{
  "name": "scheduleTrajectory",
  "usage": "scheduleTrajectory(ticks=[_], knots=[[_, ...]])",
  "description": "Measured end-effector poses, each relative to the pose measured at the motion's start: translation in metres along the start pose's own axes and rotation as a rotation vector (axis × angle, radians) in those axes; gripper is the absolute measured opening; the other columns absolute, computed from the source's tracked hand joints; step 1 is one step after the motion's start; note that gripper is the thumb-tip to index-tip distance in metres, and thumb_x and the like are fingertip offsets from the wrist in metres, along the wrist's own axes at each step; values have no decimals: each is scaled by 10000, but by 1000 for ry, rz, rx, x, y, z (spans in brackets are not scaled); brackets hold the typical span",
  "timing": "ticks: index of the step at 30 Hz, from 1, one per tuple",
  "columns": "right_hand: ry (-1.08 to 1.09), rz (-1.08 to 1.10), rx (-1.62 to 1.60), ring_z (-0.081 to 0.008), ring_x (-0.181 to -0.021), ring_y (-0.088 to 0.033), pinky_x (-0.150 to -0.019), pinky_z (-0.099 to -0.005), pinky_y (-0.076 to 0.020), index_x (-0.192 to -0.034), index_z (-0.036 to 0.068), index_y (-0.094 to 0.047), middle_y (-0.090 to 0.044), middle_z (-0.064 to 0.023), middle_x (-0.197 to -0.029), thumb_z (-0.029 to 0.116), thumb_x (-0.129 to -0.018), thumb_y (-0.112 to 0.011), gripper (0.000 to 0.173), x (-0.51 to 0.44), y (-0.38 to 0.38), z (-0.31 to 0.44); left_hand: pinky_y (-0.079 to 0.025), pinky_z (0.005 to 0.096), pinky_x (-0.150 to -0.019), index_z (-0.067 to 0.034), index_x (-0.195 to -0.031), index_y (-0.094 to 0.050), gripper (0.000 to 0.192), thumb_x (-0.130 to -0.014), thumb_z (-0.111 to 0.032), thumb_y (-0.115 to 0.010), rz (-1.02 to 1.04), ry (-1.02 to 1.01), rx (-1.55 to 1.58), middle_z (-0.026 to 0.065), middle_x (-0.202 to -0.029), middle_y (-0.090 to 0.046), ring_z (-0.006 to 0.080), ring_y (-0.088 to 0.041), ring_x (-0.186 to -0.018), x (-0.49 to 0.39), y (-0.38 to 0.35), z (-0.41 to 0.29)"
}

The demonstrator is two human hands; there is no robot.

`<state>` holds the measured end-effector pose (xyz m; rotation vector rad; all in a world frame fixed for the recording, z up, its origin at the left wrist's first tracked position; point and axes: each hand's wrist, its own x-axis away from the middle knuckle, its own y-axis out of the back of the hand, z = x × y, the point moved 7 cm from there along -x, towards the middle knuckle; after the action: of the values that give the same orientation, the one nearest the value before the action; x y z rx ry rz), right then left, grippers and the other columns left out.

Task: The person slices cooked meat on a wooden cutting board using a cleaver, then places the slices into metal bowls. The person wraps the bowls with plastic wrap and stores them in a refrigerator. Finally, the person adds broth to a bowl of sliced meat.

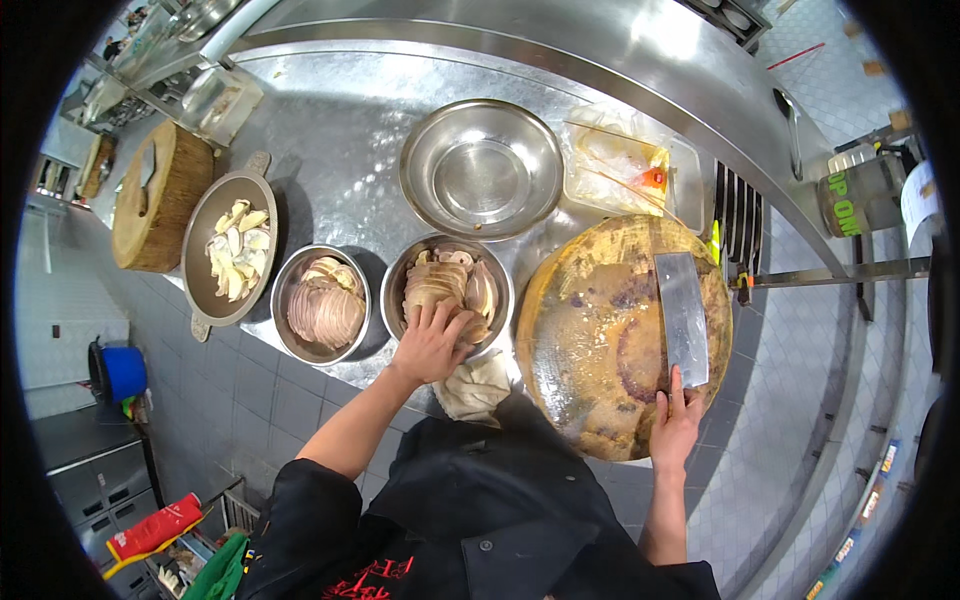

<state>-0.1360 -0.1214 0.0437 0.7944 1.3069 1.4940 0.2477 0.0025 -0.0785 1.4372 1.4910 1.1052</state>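
Note:
My left hand [433, 341] lies with spread fingers on sliced meat [436, 283] in a steel bowl [387, 289]; whether it grips any is hidden. On the right, my right hand [675, 420] holds a cleaver [684, 319] by its handle end, a finger extended along the blade, which lies on the round wooden chopping block [577, 337]. A second steel bowl [276, 304] holds more sliced meat [325, 307]. Further left, a two-handled pan [196, 255] holds pale slices [241, 251]. A wide steel basin [480, 180] stands behind the bowls.
A plastic tub [690, 184] with bags stands behind the block. At the far left, a knife [148, 176] rests on another wooden block [176, 225]. A cloth [474, 386] lies at the counter's near edge. A steel shelf [525, 45] spans the back; knives [739, 217] hang at right.

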Motion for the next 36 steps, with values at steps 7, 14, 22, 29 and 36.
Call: scheduleTrajectory(ticks=[7, 14, 22, 29, 36], knots=[[119, -105, 43, -369, -1145, -561, -986, -464, -444, -1315, 91, -659, -601, -180, -1191, 122, -883, -739, 440, -36, 8, 129, -110, 609, -1243, -284, -1607, -339, 614, -1037, -479, -460, 15, -268, -150, -13, -1694, -257, 336, -140, -1580, 6, -12, -1], [400, 512, -103, -417, -921, -700, -811, -506, -573, -1233, 117, -646, -723, -200, -1048, 176, -961, -603, 282, -112, -160, 310, -146, 602, -1228, -238, -1558, -434, 616, -984, -384, -602, -45, -237, 223, 55, -1668, -308, 388, -173, -1560, 36, 52, 40], [353, 675, 44, -431, -898, -705, -835, -536, -560, -1233, 180, -601, -737, -203, -932, 173, -956, -593, 277, -138, -230, 300, -237, 548, -1173, -90, -1328, -577, 484, -858, -17, -663, -450, 410, 243, 166, -1523, -442, 421, -325, -1442, 179, 123, 177], [394, 637, 160, -450, -844, -706, -788, -551, -564, -1177, 61, -567, -734, -223, -890, 212, -983, -550, 247, -139, -226, 283, -247, 503, -1160, 1, -1337, -499, 476, -875, -5, -612, -618, 866, 375, 191, -1386, -484, 387, -388, -1353, 249, 72, 187], [409, 463, -8, -424, -790, -720, -719, -539, -581, -1199, 69, -586, -730, -210, -839, 198, -953, -539, 282, -128, -229, 278, -258, 492, -1153, -26, -1328, -509, 512, -834, 0, -642, -597, 664, 431, 184, -1369, -495, 382, -405, -1337, 210, 73, 130]])
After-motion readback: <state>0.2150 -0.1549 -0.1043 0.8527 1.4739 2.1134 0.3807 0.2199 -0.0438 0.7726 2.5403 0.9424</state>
